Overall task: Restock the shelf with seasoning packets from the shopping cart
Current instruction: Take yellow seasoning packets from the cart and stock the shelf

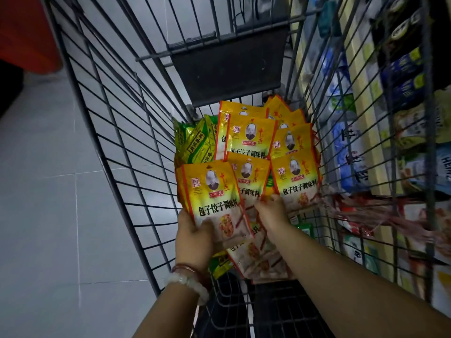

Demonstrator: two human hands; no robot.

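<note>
Several yellow seasoning packets (249, 137) with red trim lie piled in the wire shopping cart (117, 132). My left hand (192, 242) grips a small stack of these yellow packets (214, 196) by the lower edge, held upright over the pile. My right hand (271, 211) reaches into the pile beside it, its fingers on the bottom edge of another yellow packet (250, 181). A few green packets (195, 145) sit at the pile's left rear.
The shelf (380, 132) stands right of the cart, behind the wire wall, full of blue, green and white packaged goods. The cart's dark folding seat flap (227, 71) hangs at the far end. Grey tiled floor (44, 191) lies to the left.
</note>
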